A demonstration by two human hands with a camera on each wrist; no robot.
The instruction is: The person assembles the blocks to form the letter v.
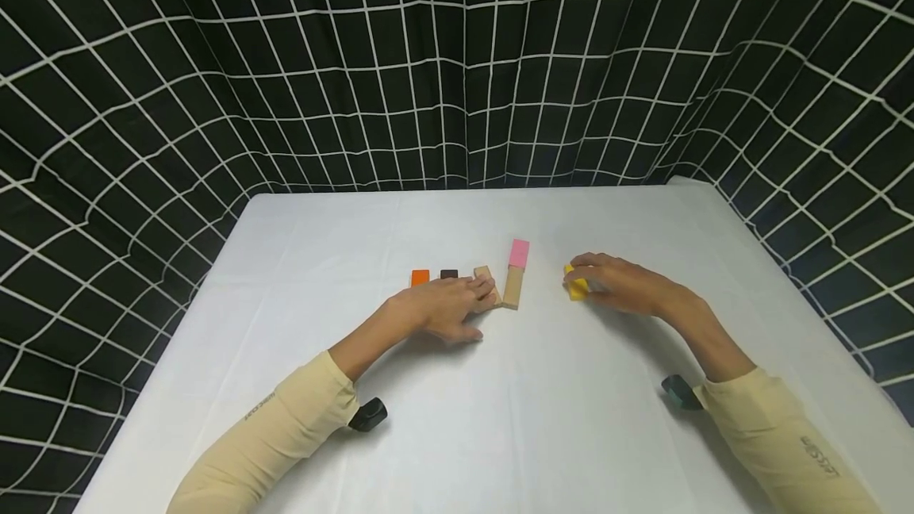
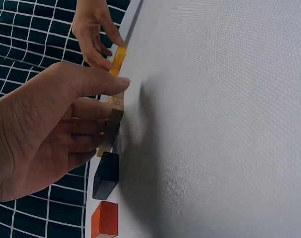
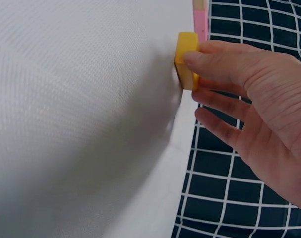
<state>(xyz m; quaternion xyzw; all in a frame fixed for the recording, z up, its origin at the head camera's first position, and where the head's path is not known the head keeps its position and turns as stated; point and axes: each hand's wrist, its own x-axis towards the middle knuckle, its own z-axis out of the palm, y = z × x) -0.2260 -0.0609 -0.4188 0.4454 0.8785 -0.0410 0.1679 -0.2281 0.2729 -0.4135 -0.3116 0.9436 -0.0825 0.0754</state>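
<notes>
My left hand [image 1: 444, 312] rests its fingertips on a plain wooden block [image 1: 482, 271] that lies tilted, with the thumb held out to the side. Part of that block is hidden under the fingers. Its lower end meets a second wooden block [image 1: 512, 289], and a pink block [image 1: 519, 253] continues from the second one's far end. Over to the right, my right hand [image 1: 628, 284] pinches a yellow block [image 3: 186, 52] between thumb and fingers, low at the white tabletop. In the right wrist view the other fingers spread loosely below it.
An orange block [image 1: 420, 277] and a black block [image 1: 449, 274] stand just beyond the left wrist, partly covered by the hand. White cloth [image 1: 457, 435] covers the table. Dark curtains with a white grid [image 1: 464, 62] enclose its back and sides.
</notes>
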